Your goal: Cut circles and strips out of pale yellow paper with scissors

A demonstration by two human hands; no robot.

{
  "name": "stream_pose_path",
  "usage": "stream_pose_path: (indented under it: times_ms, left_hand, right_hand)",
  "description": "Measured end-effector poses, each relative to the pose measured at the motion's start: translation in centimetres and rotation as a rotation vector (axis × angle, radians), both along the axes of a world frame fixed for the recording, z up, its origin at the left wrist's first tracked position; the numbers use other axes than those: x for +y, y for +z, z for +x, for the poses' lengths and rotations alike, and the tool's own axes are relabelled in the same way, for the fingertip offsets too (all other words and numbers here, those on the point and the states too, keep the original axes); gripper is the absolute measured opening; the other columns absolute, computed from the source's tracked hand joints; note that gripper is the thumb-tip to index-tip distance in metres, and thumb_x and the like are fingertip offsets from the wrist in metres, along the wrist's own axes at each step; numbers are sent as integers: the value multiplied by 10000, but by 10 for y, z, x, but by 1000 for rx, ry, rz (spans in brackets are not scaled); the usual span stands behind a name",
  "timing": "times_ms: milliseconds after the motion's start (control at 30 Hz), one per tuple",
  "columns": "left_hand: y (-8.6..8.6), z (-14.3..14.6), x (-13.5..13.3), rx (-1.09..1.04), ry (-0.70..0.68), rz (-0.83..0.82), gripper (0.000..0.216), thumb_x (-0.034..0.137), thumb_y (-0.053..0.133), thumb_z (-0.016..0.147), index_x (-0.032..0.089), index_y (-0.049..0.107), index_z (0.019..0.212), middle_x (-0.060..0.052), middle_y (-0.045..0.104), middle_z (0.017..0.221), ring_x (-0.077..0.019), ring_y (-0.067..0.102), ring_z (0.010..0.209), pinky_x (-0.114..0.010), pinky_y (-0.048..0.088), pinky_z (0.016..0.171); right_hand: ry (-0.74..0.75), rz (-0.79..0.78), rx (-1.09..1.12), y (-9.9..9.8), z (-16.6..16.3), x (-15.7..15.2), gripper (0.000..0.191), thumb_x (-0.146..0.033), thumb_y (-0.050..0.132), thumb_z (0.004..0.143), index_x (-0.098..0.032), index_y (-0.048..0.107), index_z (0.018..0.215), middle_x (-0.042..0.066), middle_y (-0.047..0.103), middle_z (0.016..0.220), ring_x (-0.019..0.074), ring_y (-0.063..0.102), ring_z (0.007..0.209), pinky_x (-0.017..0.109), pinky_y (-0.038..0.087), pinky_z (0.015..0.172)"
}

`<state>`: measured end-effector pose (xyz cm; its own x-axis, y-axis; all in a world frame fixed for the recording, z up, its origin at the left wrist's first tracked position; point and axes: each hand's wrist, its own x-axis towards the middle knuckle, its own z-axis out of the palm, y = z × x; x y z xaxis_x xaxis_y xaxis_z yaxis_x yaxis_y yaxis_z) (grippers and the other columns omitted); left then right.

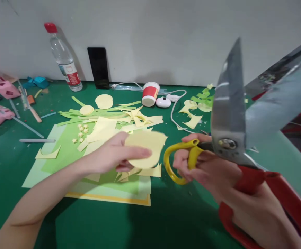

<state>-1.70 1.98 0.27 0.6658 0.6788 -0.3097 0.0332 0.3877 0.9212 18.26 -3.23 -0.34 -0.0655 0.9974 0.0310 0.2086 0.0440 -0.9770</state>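
My left hand (pixel 111 152) pinches a rounded piece of pale yellow paper (pixel 145 139), its thumb lying flat on top. To its right, my right hand (pixel 215 174) is closed on a pair of scissors with yellow handles (pixel 169 166); their blades are mostly hidden. Large red-handled scissors (pixel 228 100) cross close in front of the same hand, blades upward, and how they are held I cannot tell. Below my left hand lie yellow paper scraps (pixel 103 126) on stacked green sheets (pixel 59 152). Small folded paper stars (pixel 80 135) sit beside the scraps.
A water bottle (pixel 64 58) and a dark phone (pixel 98 67) stand by the wall. Nearby are a paper cup (pixel 150 94), a white case (pixel 163 102) and a cable (pixel 175 119). Cut paper discs (pixel 104 101) lie behind the scraps. Pink objects (pixel 6 89) and sticks occupy the left.
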Motion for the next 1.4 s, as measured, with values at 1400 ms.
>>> stream_pose_path:
  times_ms: [1400]
  left_hand:
    - [-4, 14, -11, 287, -115, 602, 403, 313, 346, 909, 157, 403, 542, 41, 399, 483, -57, 377, 441, -183, 290, 420]
  right_hand:
    - [-8, -73, 262, -11, -14, 13, 272, -148, 597, 704, -246, 434, 898, -71, 535, 598, 108, 542, 524, 233, 485, 530]
